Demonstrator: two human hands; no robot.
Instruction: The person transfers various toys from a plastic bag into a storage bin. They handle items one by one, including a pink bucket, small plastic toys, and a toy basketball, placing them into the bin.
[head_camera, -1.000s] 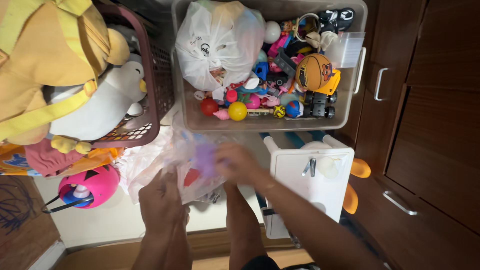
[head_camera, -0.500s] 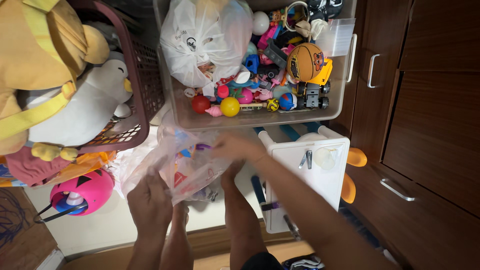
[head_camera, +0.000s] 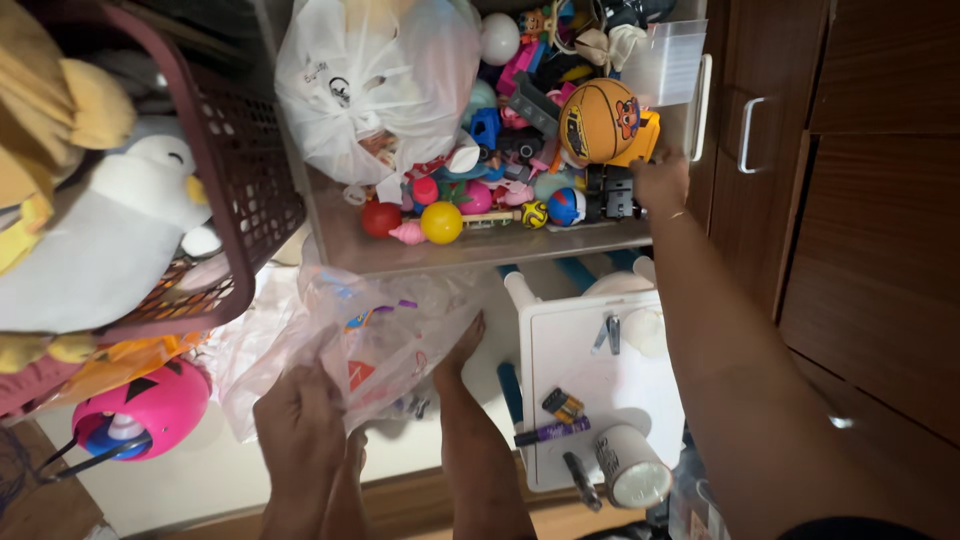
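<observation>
My left hand (head_camera: 300, 420) grips the lower edge of a clear plastic bag (head_camera: 390, 330) with small colourful toys inside, held low at the centre left. My right hand (head_camera: 662, 183) is stretched up to the right front corner of a grey toy bin (head_camera: 480, 252). It rests against a black and yellow toy truck (head_camera: 612, 192), just below an orange basketball (head_camera: 598, 120). Its fingers are hidden behind the back of the hand. My leg and foot (head_camera: 462, 390) stand beside the bag.
A tied white bag (head_camera: 370, 80) and several small balls fill the bin. A maroon basket (head_camera: 235, 170) with a white plush bird (head_camera: 100, 230) stands on the left, above a pink bucket (head_camera: 160, 400). A white stand (head_camera: 590, 365) holds batteries and a cup. Brown cabinets (head_camera: 860, 200) line the right.
My right hand let go of the plastic bag and reached up and to the right, to the toy truck in the bin. The view shifted, showing more of the white stand.
</observation>
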